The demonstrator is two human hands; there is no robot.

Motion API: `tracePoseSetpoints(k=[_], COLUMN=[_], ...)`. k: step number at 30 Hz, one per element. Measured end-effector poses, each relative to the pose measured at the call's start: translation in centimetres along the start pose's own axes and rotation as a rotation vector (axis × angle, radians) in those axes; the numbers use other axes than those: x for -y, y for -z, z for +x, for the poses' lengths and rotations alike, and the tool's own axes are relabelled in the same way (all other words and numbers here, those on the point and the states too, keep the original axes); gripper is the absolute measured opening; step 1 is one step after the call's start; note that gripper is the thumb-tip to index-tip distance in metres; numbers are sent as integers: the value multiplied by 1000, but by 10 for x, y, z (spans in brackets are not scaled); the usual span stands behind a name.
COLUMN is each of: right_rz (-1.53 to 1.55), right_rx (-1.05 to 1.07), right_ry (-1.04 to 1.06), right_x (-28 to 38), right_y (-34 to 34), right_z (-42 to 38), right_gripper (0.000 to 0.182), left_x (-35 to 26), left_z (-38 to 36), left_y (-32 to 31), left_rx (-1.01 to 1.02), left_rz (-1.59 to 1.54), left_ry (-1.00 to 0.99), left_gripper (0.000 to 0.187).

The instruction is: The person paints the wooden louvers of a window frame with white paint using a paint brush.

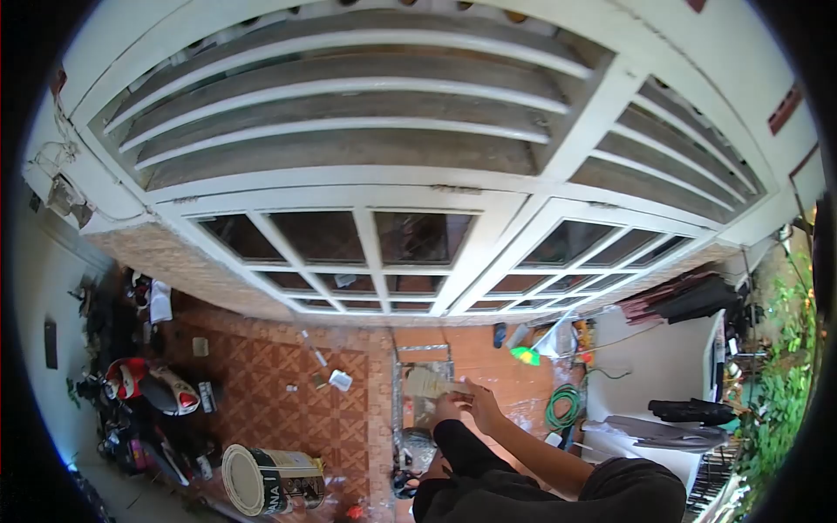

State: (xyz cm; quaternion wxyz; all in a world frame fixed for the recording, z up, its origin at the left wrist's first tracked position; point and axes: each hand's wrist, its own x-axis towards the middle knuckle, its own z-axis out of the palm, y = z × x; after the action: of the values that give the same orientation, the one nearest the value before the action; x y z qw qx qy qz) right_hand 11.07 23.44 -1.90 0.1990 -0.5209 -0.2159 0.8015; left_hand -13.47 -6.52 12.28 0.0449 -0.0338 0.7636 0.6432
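A pale, flat sheet (pixel 429 383), perhaps paper or sandpaper, sticks out leftward from my hands. My left hand (pixel 447 409), below a dark sleeve, is closed on the sheet's near edge. Beside it, my right hand (pixel 479 408), at the end of a bare forearm, pinches the sheet's right end with bent fingers. The two hands touch or nearly touch, and their fingertips are small in view. Well below them lies the tiled floor (pixel 349 410).
A white double window (pixel 530 196) with slatted vents fills the upper view. A labelled paint bucket (pixel 244 481) is at lower left. Motorcycles (pixel 166 388) stand at left. A white tray (pixel 340 380) lies on the floor, a coiled green hose (pixel 563 406) at right.
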Motion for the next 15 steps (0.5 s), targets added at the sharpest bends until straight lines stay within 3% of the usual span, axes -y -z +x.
tracePoseSetpoints(k=[7,15], right_rz=[202,220], right_rx=[-32,-25], right_ry=[294,191], right_x=[50,17], right_y=[-10,-18], right_z=[-32,-86], right_gripper=[38,42], left_x=[27,59], left_z=[-6,-11], left_y=[4,18], left_rx=[133,243], left_rz=[84,143], left_ry=[-51,-128], left_gripper=[86,83])
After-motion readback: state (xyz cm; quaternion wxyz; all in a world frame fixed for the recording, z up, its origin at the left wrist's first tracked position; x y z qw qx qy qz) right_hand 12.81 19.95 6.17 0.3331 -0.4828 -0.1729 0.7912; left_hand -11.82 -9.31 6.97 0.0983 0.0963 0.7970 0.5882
